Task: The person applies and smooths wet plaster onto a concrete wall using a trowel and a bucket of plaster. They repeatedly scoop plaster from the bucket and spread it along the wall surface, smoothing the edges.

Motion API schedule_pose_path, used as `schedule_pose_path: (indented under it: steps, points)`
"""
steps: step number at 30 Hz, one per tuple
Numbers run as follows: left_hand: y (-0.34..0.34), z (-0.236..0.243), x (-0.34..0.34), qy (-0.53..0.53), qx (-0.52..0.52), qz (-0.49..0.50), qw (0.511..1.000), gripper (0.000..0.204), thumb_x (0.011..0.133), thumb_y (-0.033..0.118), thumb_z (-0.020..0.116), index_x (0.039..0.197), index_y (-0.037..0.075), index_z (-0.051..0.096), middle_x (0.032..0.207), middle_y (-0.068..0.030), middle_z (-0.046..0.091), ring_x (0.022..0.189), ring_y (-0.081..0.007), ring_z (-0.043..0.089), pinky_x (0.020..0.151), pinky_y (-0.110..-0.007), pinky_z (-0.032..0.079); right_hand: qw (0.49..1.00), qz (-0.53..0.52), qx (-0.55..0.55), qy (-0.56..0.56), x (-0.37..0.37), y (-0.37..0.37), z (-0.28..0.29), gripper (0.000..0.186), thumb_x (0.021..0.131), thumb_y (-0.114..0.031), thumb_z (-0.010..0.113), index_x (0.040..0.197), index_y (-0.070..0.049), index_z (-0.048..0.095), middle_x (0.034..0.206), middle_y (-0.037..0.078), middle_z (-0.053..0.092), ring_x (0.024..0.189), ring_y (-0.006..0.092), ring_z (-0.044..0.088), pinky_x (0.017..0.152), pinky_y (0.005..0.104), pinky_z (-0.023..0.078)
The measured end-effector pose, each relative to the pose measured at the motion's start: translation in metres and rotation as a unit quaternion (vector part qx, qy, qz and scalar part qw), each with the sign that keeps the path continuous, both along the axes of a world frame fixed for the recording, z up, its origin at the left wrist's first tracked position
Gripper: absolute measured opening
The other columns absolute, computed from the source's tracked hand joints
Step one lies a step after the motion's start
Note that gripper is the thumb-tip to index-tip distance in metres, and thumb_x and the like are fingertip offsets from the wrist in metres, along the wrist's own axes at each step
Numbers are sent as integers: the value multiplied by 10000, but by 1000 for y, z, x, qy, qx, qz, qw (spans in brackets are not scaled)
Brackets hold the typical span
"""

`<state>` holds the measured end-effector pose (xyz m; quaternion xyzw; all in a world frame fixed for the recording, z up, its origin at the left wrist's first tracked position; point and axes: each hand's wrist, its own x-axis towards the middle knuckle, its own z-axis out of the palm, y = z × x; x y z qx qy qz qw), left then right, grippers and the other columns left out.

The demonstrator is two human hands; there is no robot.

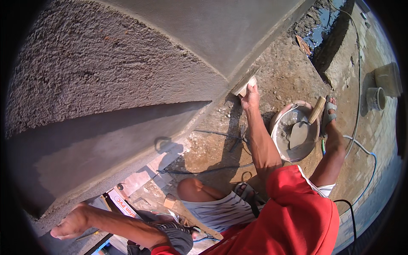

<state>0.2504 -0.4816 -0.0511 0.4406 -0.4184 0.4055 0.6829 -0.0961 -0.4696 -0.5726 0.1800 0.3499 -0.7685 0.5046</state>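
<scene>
My right hand [250,98] grips a pale, flat plastering float [246,85], held against the foot of the grey wall [204,34] at its corner. At the far lower left, my left hand [70,223] is closed like a fist by the base of the wall; anything inside it is hidden. To the right of my right forearm stands a round bucket [276,127] with wet grey mortar. A pointed trowel [301,132] with a wooden handle lies across it, its blade in the mortar.
Rough, unsmoothed plaster [97,63] covers part of the wall. A black cable [208,171] crosses the dirt, and a hose [361,146] runs along the right. Two buckets [387,78] stand far right. A trench with water [323,25] lies beyond. A printed white box [121,204] sits lower left.
</scene>
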Motion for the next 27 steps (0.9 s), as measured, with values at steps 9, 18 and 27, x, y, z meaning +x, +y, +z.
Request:
schedule_pose_path:
  steps: [9,18,27]
  points:
    - [-6,-5,-36,87,-8,-112,990,457,766,313,482,1122,28,499,1136,-114,487,1036,-235,454,903,-412,396,993,-33,-31,105,0,-15,-1,513,882,4,489,1363,-86,335,1197,57,531,1070,175,531,891,330,462]
    - [-1,-4,-33,51,-7,-45,998,535,821,339,435,1144,-87,424,1131,-195,464,1014,-281,508,880,-431,477,977,-24,-186,103,36,43,118,590,862,-63,578,1380,-52,295,1257,68,490,1163,184,466,996,340,373]
    - [-3,-7,-31,66,-15,-85,994,553,761,318,485,1178,-44,482,1211,-187,458,1115,-259,430,961,-403,336,996,35,-78,-29,62,47,-9,396,894,-102,512,1280,-113,426,1231,1,528,1145,197,496,970,402,409]
